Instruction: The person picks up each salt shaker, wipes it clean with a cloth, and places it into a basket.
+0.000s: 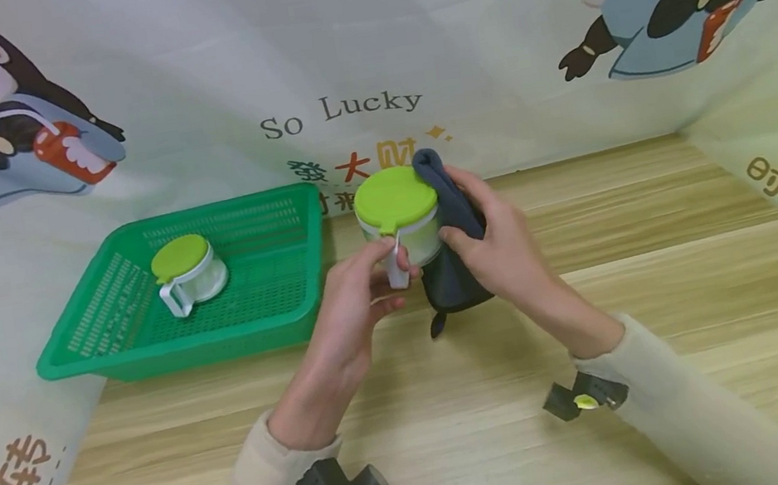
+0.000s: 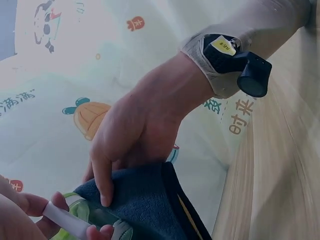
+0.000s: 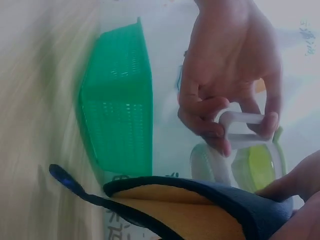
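In the head view a clear jar with a lime-green lid (image 1: 395, 198) and a white handle is held up above the table. My left hand (image 1: 350, 303) grips it by the handle (image 1: 397, 268). My right hand (image 1: 505, 238) holds a dark blue-grey cloth (image 1: 456, 274) against the jar's right side, thumb toward the jar. The cloth is folded over, with a small hanging loop, and the right wrist view shows its tan inner side (image 3: 200, 217). In the left wrist view the right hand's thumb lies on the cloth (image 2: 140, 197).
A green plastic basket (image 1: 217, 352) stands on the left of the wooden table (image 1: 633, 307). Inside it lies a second jar (image 1: 202, 279) with a green lid, slightly tilted. A printed cloth backdrop (image 1: 478, 28) rises behind and at both sides.
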`<action>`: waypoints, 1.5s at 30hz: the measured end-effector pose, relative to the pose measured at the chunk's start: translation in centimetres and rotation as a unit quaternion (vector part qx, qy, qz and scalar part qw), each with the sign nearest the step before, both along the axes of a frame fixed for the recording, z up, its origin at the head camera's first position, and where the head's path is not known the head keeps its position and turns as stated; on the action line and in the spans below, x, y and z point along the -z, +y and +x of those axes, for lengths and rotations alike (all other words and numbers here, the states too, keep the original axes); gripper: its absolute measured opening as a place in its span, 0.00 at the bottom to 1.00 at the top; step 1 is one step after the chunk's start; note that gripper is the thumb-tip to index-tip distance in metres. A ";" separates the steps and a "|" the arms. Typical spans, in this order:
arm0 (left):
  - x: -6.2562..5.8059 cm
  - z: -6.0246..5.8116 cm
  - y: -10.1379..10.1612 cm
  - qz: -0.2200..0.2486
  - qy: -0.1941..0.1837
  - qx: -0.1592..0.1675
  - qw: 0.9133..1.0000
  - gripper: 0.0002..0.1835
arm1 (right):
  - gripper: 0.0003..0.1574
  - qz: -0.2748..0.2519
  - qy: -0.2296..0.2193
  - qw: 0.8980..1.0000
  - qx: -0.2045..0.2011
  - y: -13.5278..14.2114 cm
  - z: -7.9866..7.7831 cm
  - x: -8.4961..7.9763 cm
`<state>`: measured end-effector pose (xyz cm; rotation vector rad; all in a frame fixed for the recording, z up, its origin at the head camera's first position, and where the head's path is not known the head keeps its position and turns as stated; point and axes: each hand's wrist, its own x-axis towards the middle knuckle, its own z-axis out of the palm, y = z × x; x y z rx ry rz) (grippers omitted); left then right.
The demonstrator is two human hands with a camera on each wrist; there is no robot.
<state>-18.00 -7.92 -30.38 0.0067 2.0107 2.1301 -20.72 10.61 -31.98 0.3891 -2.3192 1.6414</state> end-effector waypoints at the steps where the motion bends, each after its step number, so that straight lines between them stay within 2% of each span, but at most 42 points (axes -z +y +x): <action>1: -0.1 0.0 0.0 -0.004 0.003 0.003 1.000 0.16 | 0.40 -0.001 -0.001 1.000 -0.001 0.2 -0.1 0.0; 5: -0.2 0.0 -0.1 -0.033 0.019 0.023 0.999 0.17 | 0.35 -0.002 -0.013 1.000 -0.005 1.3 -0.4 -0.7; 9: -0.3 0.1 -0.1 -0.058 0.029 0.060 0.996 0.17 | 0.32 0.006 -0.020 1.000 -0.007 2.9 -0.7 -1.8; 15: -0.3 0.3 0.1 -0.056 0.010 0.104 0.993 0.16 | 0.30 0.023 -0.029 0.999 -0.034 4.7 -0.8 -3.1; 21: 0.1 0.3 0.2 -0.065 -0.006 0.127 0.990 0.15 | 0.30 0.027 -0.059 0.996 -0.056 5.2 -1.1 -3.2; 26: 0.2 0.3 0.3 -0.088 0.003 0.165 0.982 0.16 | 0.30 0.011 -0.091 0.992 -0.087 5.1 -1.4 -3.1; 32: 0.6 0.3 0.7 -0.081 0.000 0.214 0.973 0.16 | 0.29 0.019 -0.108 0.984 -0.140 5.4 -1.5 -2.9; 37: 0.7 0.3 0.7 -0.076 -0.002 0.220 0.972 0.16 | 0.28 0.025 -0.120 0.980 -0.157 5.8 -1.4 -3.1; 45: 0.5 0.1 0.3 -0.062 -0.006 0.199 0.978 0.16 | 0.28 -0.001 -0.166 0.978 -0.125 7.6 -1.3 -4.1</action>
